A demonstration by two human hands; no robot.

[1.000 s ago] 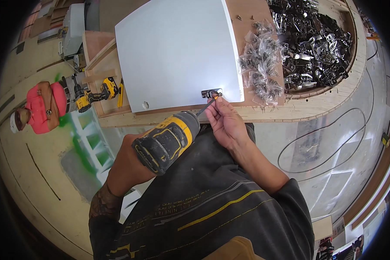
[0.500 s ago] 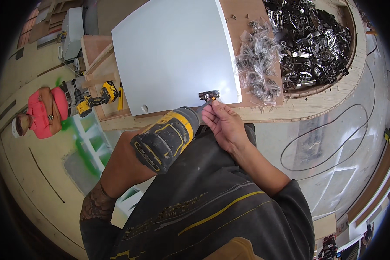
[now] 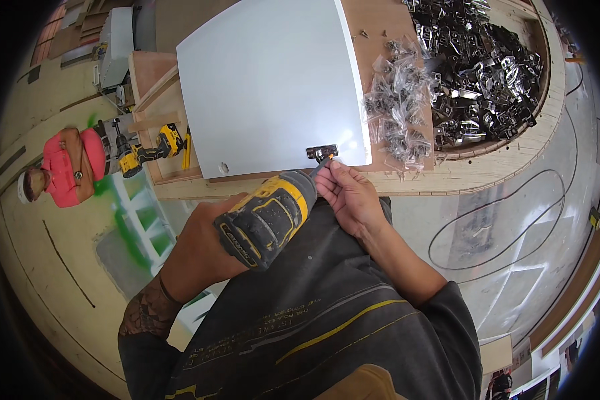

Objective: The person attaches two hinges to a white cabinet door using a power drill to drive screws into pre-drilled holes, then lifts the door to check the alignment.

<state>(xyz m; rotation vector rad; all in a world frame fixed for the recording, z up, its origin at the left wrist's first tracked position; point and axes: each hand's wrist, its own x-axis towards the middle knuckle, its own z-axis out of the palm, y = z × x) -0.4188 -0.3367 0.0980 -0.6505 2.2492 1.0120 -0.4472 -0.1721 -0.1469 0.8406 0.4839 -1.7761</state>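
My left hand (image 3: pixel 210 250) is wrapped around the grip of a yellow-and-black cordless drill (image 3: pixel 270 217). Its bit (image 3: pixel 321 167) slants up and right to a shiny metal cabinet hinge (image 3: pixel 322 153) set near the lower right corner of a white door panel (image 3: pixel 270 87). Right at the bit's tip, thumb and fingers of my right hand (image 3: pixel 357 203) are pinched together. Whatever they hold is too small and covered to make out. A round hole (image 3: pixel 223 167) shows in the panel's lower left corner.
Plastic bags of small hardware (image 3: pixel 400 100) lie right of the panel, beside a recess heaped with metal hinges (image 3: pixel 477 80). A second yellow drill (image 3: pixel 150 148) and yellow pencils (image 3: pixel 187 151) rest at left. Beyond stands a person in a pink shirt (image 3: pixel 73 167). A cable (image 3: pixel 440 243) loops across the floor.
The view has shifted slightly. The drill has moved a little to the right and down, its bit still at the hinge. My right hand keeps its pinch there.
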